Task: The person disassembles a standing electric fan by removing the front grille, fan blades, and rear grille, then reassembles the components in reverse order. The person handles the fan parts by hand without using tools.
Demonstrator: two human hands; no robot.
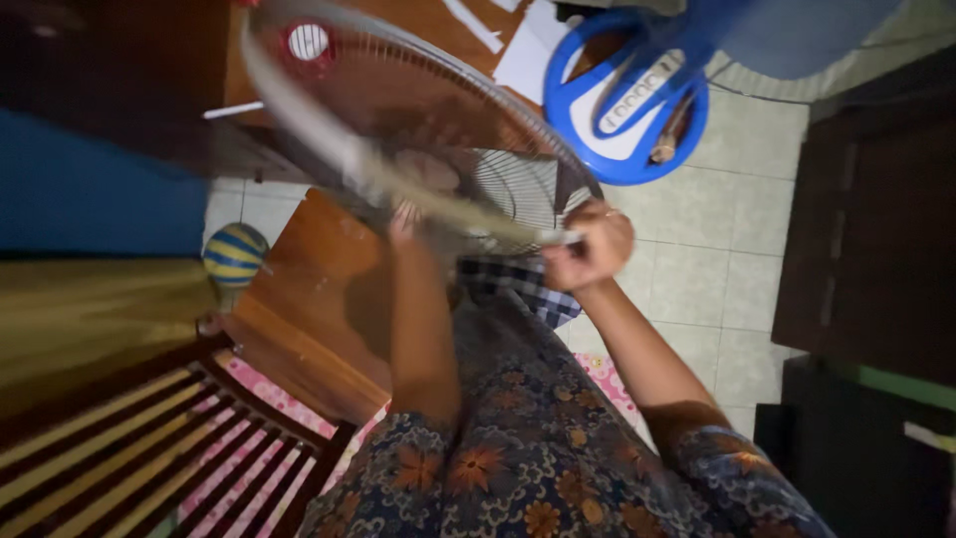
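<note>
Above lap | both hands (597, 244) grip fan grille (418, 139); blurred

Fan grille (398, 110): pale grey wire w/ red hub far left. Fan base (625, 105) far right: bright blue, white centre. Ball (235, 254) left: yellow/blue stripes. Cloth (518, 284): blue-white check. Shirt (528, 458) near: dark blue, orange flowers. Floor (717, 229): pale tiles. Chair (149, 438): dark brown slats.

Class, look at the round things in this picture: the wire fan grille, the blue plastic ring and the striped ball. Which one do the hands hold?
The wire fan grille: the right hand grips its rim and the left hand touches it.
</note>
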